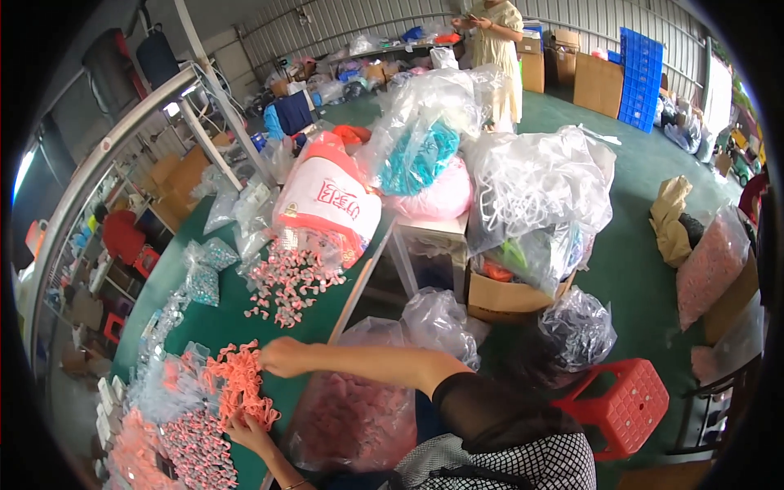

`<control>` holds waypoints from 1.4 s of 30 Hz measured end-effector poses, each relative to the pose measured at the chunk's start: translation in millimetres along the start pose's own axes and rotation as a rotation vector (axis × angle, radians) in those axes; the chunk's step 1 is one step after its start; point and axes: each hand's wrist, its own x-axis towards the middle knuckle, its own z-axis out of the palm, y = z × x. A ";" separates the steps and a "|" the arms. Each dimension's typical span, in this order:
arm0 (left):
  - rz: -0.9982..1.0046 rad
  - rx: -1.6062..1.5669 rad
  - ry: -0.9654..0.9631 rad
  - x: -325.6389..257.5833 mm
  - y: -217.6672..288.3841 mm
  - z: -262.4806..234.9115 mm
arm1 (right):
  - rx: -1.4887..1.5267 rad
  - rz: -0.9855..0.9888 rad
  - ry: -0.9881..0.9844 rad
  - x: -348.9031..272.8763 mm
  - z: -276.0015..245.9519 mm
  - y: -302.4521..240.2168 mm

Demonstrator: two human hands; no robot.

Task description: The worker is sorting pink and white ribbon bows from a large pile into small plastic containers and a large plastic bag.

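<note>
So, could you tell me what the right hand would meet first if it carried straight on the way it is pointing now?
The right hand points left across the green table, fingertips already at the heap of orange pieces. That heap comes first, probably; the clear packets lie beyond it, though depth is uncertain.

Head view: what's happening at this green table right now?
A person is working with both bare hands at a pile of small orange pieces on the green table. The right hand rests at the pile's upper edge, and the left hand is at its lower edge. A heap of pink pieces lies farther up the table, with clear bags beside it. Another person stands far behind.
</note>
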 end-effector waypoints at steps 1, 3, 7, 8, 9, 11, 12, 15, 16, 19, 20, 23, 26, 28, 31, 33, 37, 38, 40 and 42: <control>0.031 0.039 0.018 -0.3 -2.8 1.1 | 0.003 -0.012 0.002 -8.4 11.2 6.5; 0.043 0.058 0.032 0.7 -0.4 3.2 | -0.046 0.044 -0.038 -19.4 20.4 18.3; -0.042 -0.014 -0.006 1.9 3.6 -0.9 | -0.035 0.103 -0.016 -18.8 26.7 13.2; 0.003 0.000 0.020 2.6 1.0 0.5 | 0.014 0.129 0.030 -17.6 23.9 13.3; 0.050 0.012 0.046 3.8 -0.3 2.5 | 0.059 0.155 0.077 -16.7 21.0 15.0; 0.031 -0.022 0.046 4.9 -2.5 4.2 | 0.083 0.161 0.089 -14.4 18.4 15.7; 0.016 -0.058 0.047 5.1 -3.4 5.1 | 0.105 0.166 0.105 -14.0 18.0 16.1; 0.066 -0.007 0.072 4.8 -4.8 6.7 | 0.099 0.179 0.118 -16.4 17.5 15.8; 0.063 -0.009 0.071 4.3 -6.2 7.4 | 0.097 0.182 0.115 -17.0 17.9 15.6; 0.076 0.079 0.155 2.2 -8.7 9.1 | 0.086 0.180 0.110 -17.3 18.2 13.4; 0.082 0.101 0.176 1.9 -9.2 7.8 | 0.085 0.177 0.107 -16.8 18.5 12.1; 0.031 0.063 0.162 0.2 9.7 -0.2 | 0.077 0.178 0.092 -18.3 18.4 13.0; 0.035 0.009 0.177 -1.8 14.1 -1.8 | 0.071 0.182 0.079 -17.7 17.7 12.4; 0.024 0.067 0.220 -2.6 25.5 -7.0 | 0.071 0.192 0.071 -17.8 17.7 12.8; 0.033 0.074 0.231 -1.9 26.1 -9.8 | 0.050 0.163 0.082 -17.0 19.2 12.8; 0.016 0.075 0.234 -2.0 26.8 -12.6 | 0.054 0.165 0.095 -16.9 20.1 12.8; -0.047 -0.079 0.276 -2.1 32.1 -11.8 | 0.042 0.162 0.092 -18.5 19.1 14.7; -0.046 -0.080 0.281 -1.1 31.4 -11.6 | 0.037 0.169 0.080 -18.4 19.1 15.5; -0.054 -0.133 0.268 -2.3 28.0 -13.0 | 0.031 0.184 0.071 -19.1 18.5 14.4; -0.061 -0.201 0.294 -2.7 27.0 -12.3 | 0.033 0.169 0.065 -17.5 18.5 13.6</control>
